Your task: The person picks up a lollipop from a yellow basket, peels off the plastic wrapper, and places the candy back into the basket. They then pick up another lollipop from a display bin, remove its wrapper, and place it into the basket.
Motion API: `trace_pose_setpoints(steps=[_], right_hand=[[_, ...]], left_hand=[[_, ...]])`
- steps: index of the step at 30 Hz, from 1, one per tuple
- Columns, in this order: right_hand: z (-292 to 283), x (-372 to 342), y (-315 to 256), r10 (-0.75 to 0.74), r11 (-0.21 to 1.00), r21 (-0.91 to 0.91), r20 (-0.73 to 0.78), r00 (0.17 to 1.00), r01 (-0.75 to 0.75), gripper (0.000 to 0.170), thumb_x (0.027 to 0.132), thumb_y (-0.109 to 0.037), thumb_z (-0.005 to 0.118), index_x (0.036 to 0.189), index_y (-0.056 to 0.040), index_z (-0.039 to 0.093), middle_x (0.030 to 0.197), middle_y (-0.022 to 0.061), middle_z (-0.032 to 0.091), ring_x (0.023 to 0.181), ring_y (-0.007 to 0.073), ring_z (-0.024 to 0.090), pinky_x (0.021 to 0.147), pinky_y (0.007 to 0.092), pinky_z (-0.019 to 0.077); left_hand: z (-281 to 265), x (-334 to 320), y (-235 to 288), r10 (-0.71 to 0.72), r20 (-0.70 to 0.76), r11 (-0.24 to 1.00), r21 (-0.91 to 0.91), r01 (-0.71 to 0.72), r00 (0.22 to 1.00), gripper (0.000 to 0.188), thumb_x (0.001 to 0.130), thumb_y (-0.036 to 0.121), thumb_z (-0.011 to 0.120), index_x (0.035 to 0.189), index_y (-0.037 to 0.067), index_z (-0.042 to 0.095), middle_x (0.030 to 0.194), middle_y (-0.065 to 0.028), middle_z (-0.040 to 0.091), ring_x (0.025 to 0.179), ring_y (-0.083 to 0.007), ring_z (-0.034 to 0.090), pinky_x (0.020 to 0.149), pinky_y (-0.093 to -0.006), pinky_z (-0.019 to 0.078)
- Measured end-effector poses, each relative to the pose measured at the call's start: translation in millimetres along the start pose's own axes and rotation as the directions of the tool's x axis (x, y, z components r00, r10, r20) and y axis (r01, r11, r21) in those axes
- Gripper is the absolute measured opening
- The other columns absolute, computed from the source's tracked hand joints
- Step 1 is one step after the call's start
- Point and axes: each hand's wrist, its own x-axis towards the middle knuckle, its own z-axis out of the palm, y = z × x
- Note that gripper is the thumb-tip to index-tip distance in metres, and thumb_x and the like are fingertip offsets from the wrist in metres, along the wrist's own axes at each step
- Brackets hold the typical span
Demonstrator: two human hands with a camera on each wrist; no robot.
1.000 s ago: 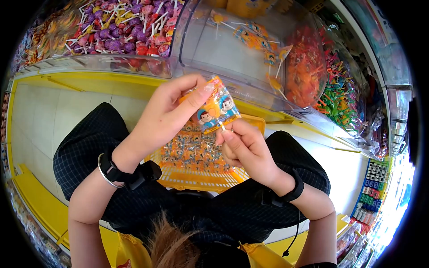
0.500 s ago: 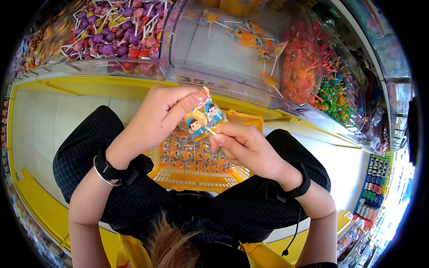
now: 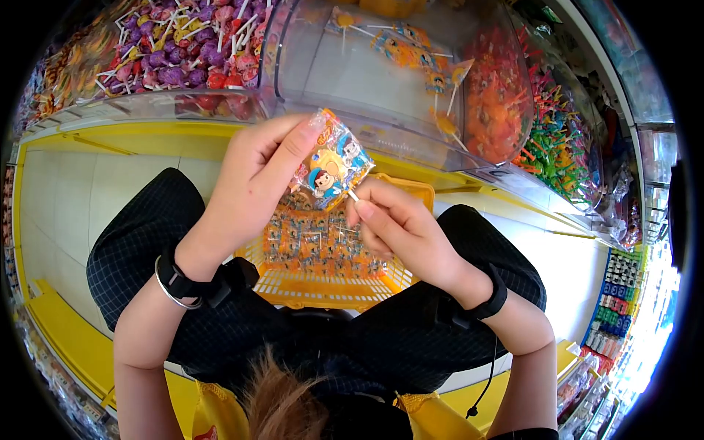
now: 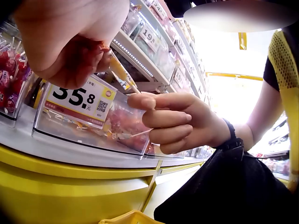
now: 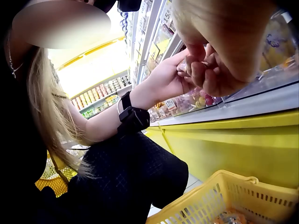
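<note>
Between both hands, in the head view, is a wrapped lollipop [image 3: 331, 167] in a clear and orange wrapper printed with blue-capped cartoon figures. My left hand [image 3: 253, 176] pinches the wrapper's upper left side, thumb on top. With thumb and forefinger my right hand [image 3: 403, 231] pinches the white stick at the lower right corner. Below them stands a yellow basket [image 3: 315, 297] with rows of similar orange-wrapped lollipops [image 3: 315, 246]. The left wrist view shows the right hand [image 4: 173, 119] with its fingers curled at the stick. In the right wrist view the hands overlap and mostly hide the lollipop.
A clear bin [image 3: 315, 81] ahead holds a few orange-wrapped lollipops [image 3: 407, 51]. Purple and red lollipops [image 3: 183, 55] fill the bin at left, red-orange candy [image 3: 499, 110] lies at right. A yellow shelf edge [image 3: 147, 132] runs below the bins. A 35.8 price card [image 4: 79, 100] fronts one.
Both hands and the lollipop dipped slightly left, then rose again towards the clear bin. The grip on wrapper and stick stays the same. The lollipop has tilted a little.
</note>
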Motion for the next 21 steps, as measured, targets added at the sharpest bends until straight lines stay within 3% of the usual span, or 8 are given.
trace_pose_setpoints(steps=[2,4,5,9,10,13,16,21], right_hand=[[2.5,2.6,9.7,-0.042,0.996,-0.084,-0.017,0.999,0.041,0.017,0.098,-0.019,0.043,0.095,-0.0026,0.049,0.061,-0.0035,0.043,0.053,0.0041,0.04,0.051,0.0196,0.0341],[10.9,8.0,19.5,-0.191,0.982,-0.039,-0.229,0.955,0.187,0.023,0.096,-0.02,0.048,0.107,-0.0001,0.051,0.071,-0.0005,0.053,0.062,0.0075,0.051,0.063,0.021,0.0441],[9.3,6.2,15.3,-0.164,0.986,0.005,-0.203,0.965,0.169,0.03,0.094,-0.021,0.051,0.114,0.0012,0.05,0.081,0.0028,0.059,0.072,0.0119,0.059,0.074,0.0246,0.0483],[1.5,4.4,22.4,-0.014,0.993,0.108,-0.212,0.977,0.038,0.03,0.094,-0.023,0.051,0.108,0.0026,0.055,0.086,0.0049,0.062,0.073,0.0125,0.062,0.071,0.0255,0.0504],[1.0,3.7,23.8,-0.013,0.993,0.11,-0.212,0.977,0.037,0.03,0.094,-0.023,0.051,0.108,0.0026,0.055,0.086,0.0049,0.062,0.073,0.0125,0.062,0.071,0.0255,0.0504],[-3.9,2.8,33.5,0.055,0.996,0.076,-0.194,0.979,-0.041,0.029,0.094,-0.025,0.051,0.105,0.0025,0.056,0.083,0.0051,0.063,0.068,0.0104,0.062,0.064,0.0235,0.0488],[-6.4,3.8,39.7,0.097,0.995,-0.007,-0.183,0.978,-0.1,0.029,0.093,-0.027,0.053,0.101,0.0011,0.056,0.078,0.0045,0.062,0.063,0.0085,0.06,0.058,0.0208,0.045],[-7.2,12.0,47.7,0.218,0.975,0.062,-0.142,0.966,-0.211,0.025,0.092,-0.029,0.056,0.086,-0.0046,0.052,0.069,0.0001,0.054,0.054,0.0046,0.045,0.051,0.0198,0.0328]], left_hand=[[1.0,-0.5,-2.4,-0.024,0.035,1.0,0.015,0.024,0.999,0.031,0.095,0.025,0.05,0.094,-0.004,0.06,0.07,0.0039,0.052,0.064,-0.0031,0.042,0.056,-0.0213,0.0365],[5.3,-1.5,-10.6,0.033,0.048,0.999,0.026,-0.034,0.998,0.03,0.095,0.025,0.05,0.095,-0.004,0.059,0.067,0.0022,0.052,0.062,-0.0034,0.042,0.055,-0.0219,0.036],[6.0,-1.8,-10.7,0.03,0.05,0.999,0.026,-0.031,0.998,0.03,0.095,0.025,0.05,0.095,-0.004,0.059,0.067,0.0022,0.052,0.062,-0.0034,0.042,0.055,-0.0219,0.036],[4.7,-1.5,-18.1,-0.087,0.238,0.968,0.251,0.025,0.967,0.022,0.095,0.02,0.048,0.096,-0.001,0.057,0.075,0.0021,0.055,0.069,-0.0034,0.047,0.06,-0.0212,0.0402],[3.9,-1.3,-22.0,-0.094,0.264,0.939,0.344,-0.003,0.96,0.018,0.094,0.016,0.05,0.096,-0.001,0.056,0.075,0.0017,0.055,0.071,-0.0038,0.049,0.062,-0.0215,0.0425],[5.0,-2.9,-26.7,-0.117,0.285,0.972,0.232,0.05,0.951,0.012,0.09,0.008,0.054,0.096,-0.002,0.058,0.077,-0.0005,0.058,0.073,-0.0037,0.052,0.066,-0.0206,0.0449],[2.9,-4.6,-30.2,-0.105,0.323,0.954,0.298,0.004,0.94,0.01,0.086,0.003,0.058,0.093,-0.003,0.061,0.078,-0.004,0.062,0.074,-0.0044,0.056,0.067,-0.0204,0.0469],[-0.8,-8.0,-39.8,-0.031,0.275,0.937,0.343,-0.068,0.961,0.006,0.081,0.0,0.061,0.086,-0.003,0.062,0.073,-0.0058,0.065,0.067,-0.0075,0.06,0.062,-0.0223,0.0488]])
